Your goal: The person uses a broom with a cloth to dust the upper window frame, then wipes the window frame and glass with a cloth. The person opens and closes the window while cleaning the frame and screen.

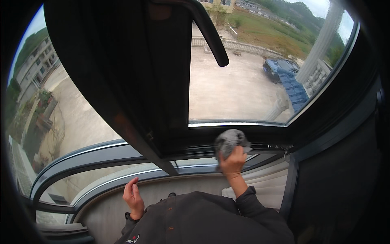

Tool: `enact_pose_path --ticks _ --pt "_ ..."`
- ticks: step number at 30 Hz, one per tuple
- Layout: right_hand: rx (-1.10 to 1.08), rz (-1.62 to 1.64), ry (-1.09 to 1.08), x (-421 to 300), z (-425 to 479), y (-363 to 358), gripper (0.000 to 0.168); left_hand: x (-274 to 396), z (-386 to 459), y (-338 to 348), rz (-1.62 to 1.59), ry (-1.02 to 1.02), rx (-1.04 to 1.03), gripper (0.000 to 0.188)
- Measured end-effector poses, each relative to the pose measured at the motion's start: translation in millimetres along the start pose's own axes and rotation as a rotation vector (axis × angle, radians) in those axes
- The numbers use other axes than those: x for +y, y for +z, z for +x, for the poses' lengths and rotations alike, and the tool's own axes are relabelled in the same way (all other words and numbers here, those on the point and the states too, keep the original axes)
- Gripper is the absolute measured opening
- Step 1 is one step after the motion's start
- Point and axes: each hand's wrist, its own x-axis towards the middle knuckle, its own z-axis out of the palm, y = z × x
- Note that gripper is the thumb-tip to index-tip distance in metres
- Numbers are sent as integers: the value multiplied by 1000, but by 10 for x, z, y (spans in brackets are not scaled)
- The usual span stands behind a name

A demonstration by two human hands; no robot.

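Note:
My right hand (234,161) is closed on a bunched grey cloth (231,142). The cloth lies against the dark lower frame (198,149) of a window sash, just below the glass; it is slightly blurred. My left hand (133,196) is raised at the lower left, in front of the curved window frame, with nothing seen in it and its fingers loosely extended. Above the cloth, the window pane (231,88) shows a paved yard outside. A black window handle (213,36) hangs down at the top, left of the pane.
A metal hinge (286,148) sits at the sash's right corner. Light curtain (271,180) hangs at the right below it. The curved grey window rail (91,158) runs along the left. A dark panel (335,183) stands at the right.

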Motion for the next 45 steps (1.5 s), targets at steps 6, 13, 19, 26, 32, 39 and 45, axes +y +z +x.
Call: enact_pose_path --ticks 6,13,19,26,32,39,45 --pt "-159 594 -451 -968 221 112 39 185 -152 128 82 76 -10 19" --pt "-815 1346 -559 -1156 281 209 34 346 -494 -128 196 60 101 20" --pt "-281 1471 -346 -1189 547 -491 32 324 -1015 -410 159 -167 316 17" --pt "-292 753 -746 -1400 531 68 51 269 -1222 -491 207 -176 337 15" --pt "-510 449 -948 -1307 820 -121 38 325 -1325 -477 232 -223 296 15" --pt "-755 154 -775 -1015 965 -515 23 134 -1648 -610 234 -275 368 16" --pt "-499 371 -912 -1508 640 -235 25 -75 -1898 -600 -5 -471 464 16"
